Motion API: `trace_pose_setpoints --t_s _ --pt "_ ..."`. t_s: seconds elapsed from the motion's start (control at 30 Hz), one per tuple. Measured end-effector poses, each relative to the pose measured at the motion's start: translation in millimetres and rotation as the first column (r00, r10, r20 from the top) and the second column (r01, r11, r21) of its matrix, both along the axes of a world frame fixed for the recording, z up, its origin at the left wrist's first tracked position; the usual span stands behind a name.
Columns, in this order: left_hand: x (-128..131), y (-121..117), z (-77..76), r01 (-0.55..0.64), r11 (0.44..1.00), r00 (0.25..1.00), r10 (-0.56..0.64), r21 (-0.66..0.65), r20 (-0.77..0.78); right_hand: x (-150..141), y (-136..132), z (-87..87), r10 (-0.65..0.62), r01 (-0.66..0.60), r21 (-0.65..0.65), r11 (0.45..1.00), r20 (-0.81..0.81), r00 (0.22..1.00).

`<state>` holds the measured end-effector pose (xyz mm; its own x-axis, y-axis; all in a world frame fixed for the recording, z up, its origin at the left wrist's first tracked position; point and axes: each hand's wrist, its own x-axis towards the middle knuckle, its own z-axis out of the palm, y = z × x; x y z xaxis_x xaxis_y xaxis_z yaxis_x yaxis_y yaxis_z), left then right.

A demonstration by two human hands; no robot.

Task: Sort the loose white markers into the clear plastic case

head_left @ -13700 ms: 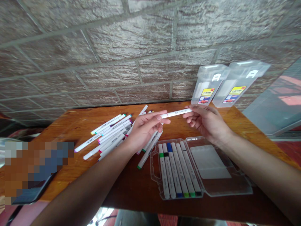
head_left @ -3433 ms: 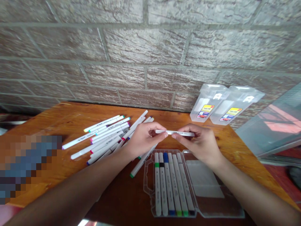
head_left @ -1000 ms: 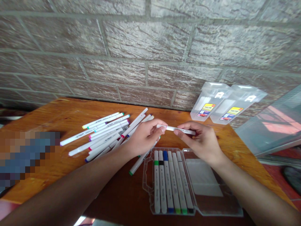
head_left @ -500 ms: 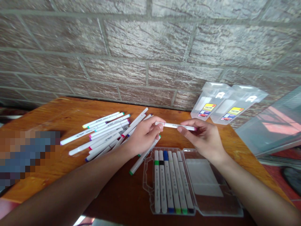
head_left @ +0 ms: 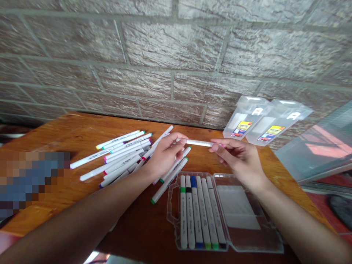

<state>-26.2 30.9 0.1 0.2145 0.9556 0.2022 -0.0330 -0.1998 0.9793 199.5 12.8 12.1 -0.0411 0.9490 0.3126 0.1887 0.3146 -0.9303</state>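
Between my two hands a white marker (head_left: 200, 142) is held level above the table. My left hand (head_left: 168, 152) pinches its left end, and my right hand (head_left: 237, 156) grips the right end, where a bit of pink shows. Below them lies an open clear plastic case (head_left: 255, 244). Several white markers (head_left: 204, 212) stand side by side in its left half, with green, black and blue bands or tips. A loose pile of white markers (head_left: 123, 154) with coloured ends spreads to the left, partly covered by my left hand and forearm.
Two clear plastic boxes (head_left: 264, 123) with yellow and blue labels stand at the back right. Behind the wooden table (head_left: 192, 128) rises a stone-block wall (head_left: 165, 44). A blurred-out patch (head_left: 33, 183) covers the left side. A dark round object (head_left: 341, 209) is beyond the right edge.
The held marker has shifted slightly left and up. My right fingers now hold nearer its right end. My left hand has moved a little left, uncovering more of the green-ended markers.
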Motion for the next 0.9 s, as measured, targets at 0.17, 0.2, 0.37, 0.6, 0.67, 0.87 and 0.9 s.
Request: trace_pose_setpoints --t_s 0.17,0.2,0.37,0.6,0.67,0.87,0.9 --pt "0.0 1.9 0.1 -0.005 0.999 0.998 0.007 -0.035 0.063 1.0 0.8 -0.5 0.065 -0.07 -0.057 0.996 -0.084 0.994" --pt "0.2 2.0 0.1 -0.004 0.999 0.998 0.007 -0.041 0.07 1.3 0.9 -0.7 0.075 -0.082 -0.06 0.995 -0.099 0.992" --pt "1.1 2.0 0.9 0.002 0.996 0.994 0.007 -0.087 0.105 2.9 0.8 -1.6 0.11 -0.121 -0.066 0.99 -0.148 0.983" --pt "0.3 2.6 -0.2 0.035 0.993 0.983 -0.015 -0.109 0.181 1.8 0.2 2.1 0.103 -0.121 -0.094 0.988 -0.183 0.978" --pt "0.4 2.8 -0.1 0.04 0.993 0.982 -0.018 -0.113 0.186 1.3 0.3 2.7 0.105 -0.128 -0.103 0.986 -0.208 0.972" --pt "0.3 4.4 -1.0 0.048 0.991 0.978 -0.021 -0.127 0.207 1.2 0.2 5.3 0.108 -0.161 -0.145 0.976 -0.32 0.941" --pt "0.1 4.6 -1.4 0.05 0.99 0.977 -0.021 -0.13 0.213 1.3 0.4 5.8 0.106 -0.164 -0.153 0.975 -0.33 0.938"
